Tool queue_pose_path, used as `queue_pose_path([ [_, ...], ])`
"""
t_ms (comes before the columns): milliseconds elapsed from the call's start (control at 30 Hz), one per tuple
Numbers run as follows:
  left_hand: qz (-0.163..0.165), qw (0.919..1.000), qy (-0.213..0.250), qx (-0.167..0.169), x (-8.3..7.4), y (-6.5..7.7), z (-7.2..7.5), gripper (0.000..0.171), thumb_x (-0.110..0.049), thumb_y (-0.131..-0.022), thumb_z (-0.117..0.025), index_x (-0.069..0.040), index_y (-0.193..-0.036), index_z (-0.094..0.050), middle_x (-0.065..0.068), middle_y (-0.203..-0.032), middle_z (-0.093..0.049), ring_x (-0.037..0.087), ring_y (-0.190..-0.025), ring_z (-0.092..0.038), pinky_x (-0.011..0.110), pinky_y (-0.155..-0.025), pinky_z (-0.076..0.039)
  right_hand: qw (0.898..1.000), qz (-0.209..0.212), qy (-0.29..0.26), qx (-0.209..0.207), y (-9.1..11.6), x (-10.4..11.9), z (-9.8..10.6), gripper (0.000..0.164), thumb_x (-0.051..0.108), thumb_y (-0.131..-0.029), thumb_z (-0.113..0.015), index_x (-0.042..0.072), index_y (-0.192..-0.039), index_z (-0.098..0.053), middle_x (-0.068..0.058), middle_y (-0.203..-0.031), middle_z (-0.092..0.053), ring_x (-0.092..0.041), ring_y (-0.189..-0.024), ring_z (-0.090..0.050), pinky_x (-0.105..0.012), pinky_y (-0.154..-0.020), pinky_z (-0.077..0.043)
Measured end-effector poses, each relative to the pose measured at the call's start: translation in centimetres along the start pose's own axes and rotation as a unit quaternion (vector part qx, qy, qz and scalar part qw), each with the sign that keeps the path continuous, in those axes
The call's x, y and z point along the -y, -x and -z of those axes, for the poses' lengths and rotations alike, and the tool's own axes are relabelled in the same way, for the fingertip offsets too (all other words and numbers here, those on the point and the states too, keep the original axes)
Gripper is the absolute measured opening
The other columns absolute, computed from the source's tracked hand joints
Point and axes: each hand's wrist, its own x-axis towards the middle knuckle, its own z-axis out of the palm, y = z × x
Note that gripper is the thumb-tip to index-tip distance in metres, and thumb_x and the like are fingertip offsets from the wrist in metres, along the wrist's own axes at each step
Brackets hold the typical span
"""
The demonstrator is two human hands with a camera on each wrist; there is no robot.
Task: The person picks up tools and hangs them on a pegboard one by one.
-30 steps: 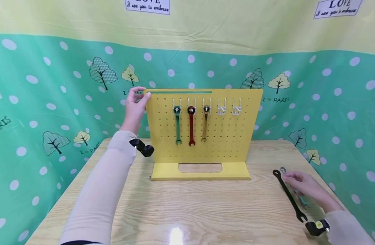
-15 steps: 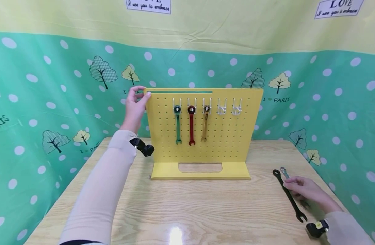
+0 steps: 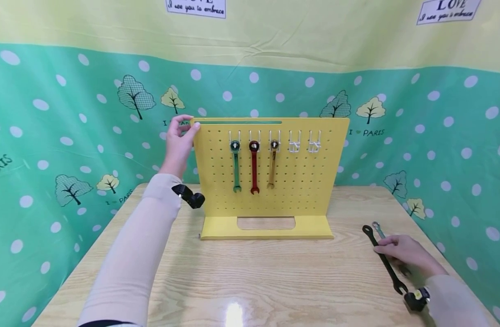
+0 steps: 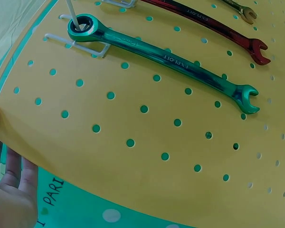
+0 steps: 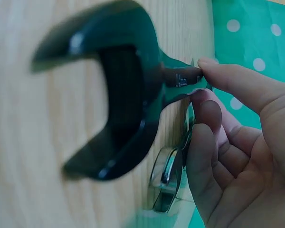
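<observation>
the left hand (image 3: 179, 144) pinches the upper left corner of the yellow pegboard (image 3: 301, 181) between thumb and fingers, while the right hand (image 3: 409, 254) has its fingers clamped on the black wrench (image 3: 390, 270) at the table's (image 3: 291, 281) right side, beside a partly hidden shiny wrench (image 3: 378, 228).

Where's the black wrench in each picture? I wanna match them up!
Head: the black combination wrench slants across the lower right.
Left wrist: it isn't in this one.
Right wrist: its open end looks huge, left of centre.
Matching clue: the green dotted cloth shows in all three.
</observation>
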Motion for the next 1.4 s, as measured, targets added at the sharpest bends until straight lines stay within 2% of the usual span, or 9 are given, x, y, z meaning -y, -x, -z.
queue_pose_path([
  [133,0.003,1.0,0.001,-0.002,-0.13,0.01,0.0,0.027,-0.03,-0.099,-0.066,-0.027,-0.123,-0.056,0.004,-0.12,-0.054,0.02,-0.105,-0.056,0.038,-0.092,-0.05,1.0,-0.006,0.0,0.0,0.0,0.37,0.0,0.053,0.036,-0.091,-0.075,-0.012,-0.112,-0.065,-0.004,-0.082,-0.063,-0.019,-0.07,-0.056,-0.032,-0.059,-0.05],
  [300,0.004,1.0,0.0,-0.001,-0.2,0.06,0.01,0.027,-0.03,-0.099,-0.066,-0.026,-0.123,-0.056,0.004,-0.119,-0.054,0.02,-0.105,-0.056,0.038,-0.092,-0.051,1.0,-0.019,-0.003,0.0,0.07,0.31,-0.18,0.035,0.036,-0.092,-0.073,0.001,-0.087,-0.069,-0.001,-0.067,-0.054,-0.018,-0.061,-0.05,-0.03,-0.055,-0.043],
  [433,0.004,1.0,-0.004,-0.001,-0.18,0.11,-0.01,0.027,-0.031,-0.099,-0.065,-0.027,-0.124,-0.056,0.004,-0.119,-0.054,0.02,-0.105,-0.057,0.038,-0.091,-0.051,0.999,-0.032,-0.003,-0.003,0.07,0.11,-0.29,0.039,0.04,-0.091,-0.073,0.008,-0.072,-0.061,0.0,-0.063,-0.051,-0.017,-0.058,-0.047,-0.029,-0.054,-0.041],
  [533,0.006,1.0,-0.004,0.001,-0.14,0.1,-0.03,0.027,-0.032,-0.098,-0.065,-0.027,-0.124,-0.056,0.003,-0.119,-0.054,0.02,-0.105,-0.057,0.038,-0.09,-0.05,0.999,-0.035,-0.006,-0.002,0.09,0.05,-0.31,0.042,0.041,-0.091,-0.072,0.01,-0.068,-0.056,0.0,-0.062,-0.05,-0.016,-0.057,-0.046,-0.03,-0.054,-0.04],
  [867,0.004,1.0,0.002,0.002,-0.1,0.04,0.03,0.027,-0.031,-0.098,-0.066,-0.027,-0.123,-0.056,0.003,-0.118,-0.054,0.02,-0.104,-0.057,0.038,-0.089,-0.05,0.999,-0.04,-0.013,-0.001,0.16,0.56,-0.25,0.045,0.042,-0.091,-0.073,0.013,-0.065,-0.049,0.002,-0.061,-0.046,-0.016,-0.057,-0.044,-0.029,-0.053,-0.038],
  [1200,0.006,1.0,0.004,-0.002,-0.18,0.1,0.04,0.026,-0.029,-0.098,-0.066,-0.027,-0.122,-0.057,0.003,-0.118,-0.054,0.019,-0.103,-0.056,0.037,-0.089,-0.05,0.999,-0.033,-0.007,0.002,0.05,0.42,0.02,0.042,0.041,-0.093,-0.071,0.011,-0.068,-0.054,0.001,-0.064,-0.049,-0.017,-0.061,-0.048,-0.028,-0.054,-0.042],
  [1400,0.005,1.0,0.0,-0.001,-0.2,0.08,0.05,0.026,-0.03,-0.098,-0.066,-0.027,-0.122,-0.056,0.004,-0.118,-0.054,0.019,-0.103,-0.057,0.037,-0.089,-0.05,0.999,-0.038,0.0,-0.004,-0.12,0.35,-0.21,0.037,0.039,-0.092,-0.071,0.006,-0.078,-0.064,-0.001,-0.069,-0.052,-0.019,-0.066,-0.051,-0.029,-0.057,-0.044],
])
